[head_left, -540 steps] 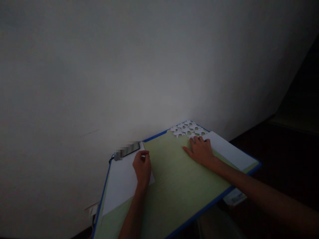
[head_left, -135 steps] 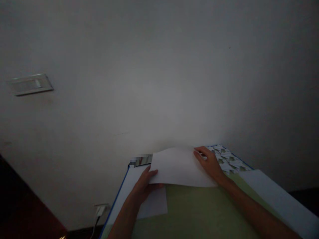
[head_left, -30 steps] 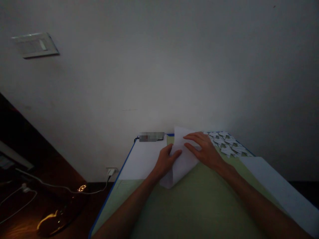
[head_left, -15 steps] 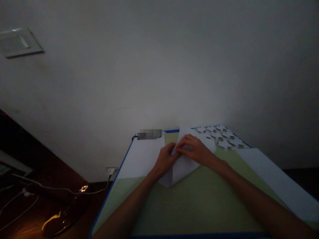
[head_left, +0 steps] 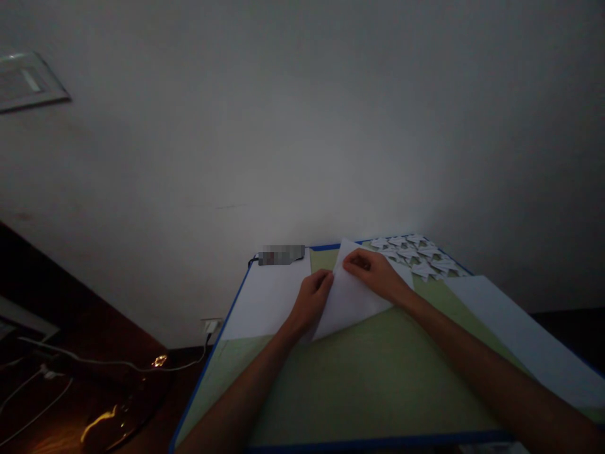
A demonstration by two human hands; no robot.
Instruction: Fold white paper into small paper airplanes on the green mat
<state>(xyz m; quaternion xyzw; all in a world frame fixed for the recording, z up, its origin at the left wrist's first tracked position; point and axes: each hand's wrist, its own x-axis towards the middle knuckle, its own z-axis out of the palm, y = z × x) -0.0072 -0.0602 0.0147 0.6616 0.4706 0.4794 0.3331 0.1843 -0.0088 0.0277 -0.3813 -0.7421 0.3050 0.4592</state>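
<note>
A folded sheet of white paper (head_left: 352, 302) stands tilted over the green tabletop, its pointed corner toward the wall. My left hand (head_left: 312, 296) is closed on its left edge, thumb and fingers pinched together. Over the upper part of the sheet is my right hand (head_left: 373, 271), fingers curled and thumb tip against the forefinger. Whether anything lies in that pinch is too dark to tell.
Several folded white paper shapes (head_left: 416, 252) lie at the table's far right. Blank white sheets rest at left (head_left: 269, 302) and right (head_left: 515, 334). A pixelated dark object (head_left: 281, 255) sits at the back left. Left of the blue-edged table (head_left: 378, 378), a cable runs to a wall socket (head_left: 212, 325).
My right hand has drawn away from my left, moving slightly right and up over the paper. The sheet looks flatter and its lower edge has risen. My left hand still pinches the edge.
</note>
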